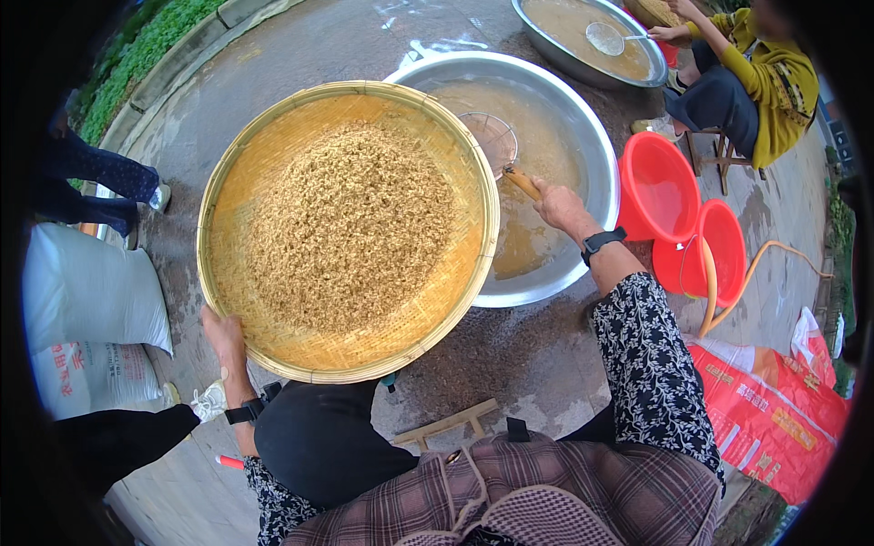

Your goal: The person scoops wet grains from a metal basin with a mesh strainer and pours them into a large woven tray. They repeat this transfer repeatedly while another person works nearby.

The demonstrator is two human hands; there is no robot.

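Observation:
My left hand [224,338] grips the near left rim of a round woven bamboo tray [235,205], with its thumb on the rim. A wide heap of straw-coloured husked grain or husks [355,225] lies in the tray; I cannot tell which. My right hand [561,205] is shut on the wooden handle of a round wire-mesh skimmer [489,140]. The skimmer is over or in the murky brown water [546,136] of a large metal basin [601,157]. The tray overlaps the basin's left side and hides part of it.
At the upper right a seated co-worker [758,82] holds another skimmer [605,39] over a second metal basin [580,68]. Two red buckets [659,184] and a hose [741,290] stand right, near a red sack [758,403]. White sacks [95,286] and people's legs [102,177] are left.

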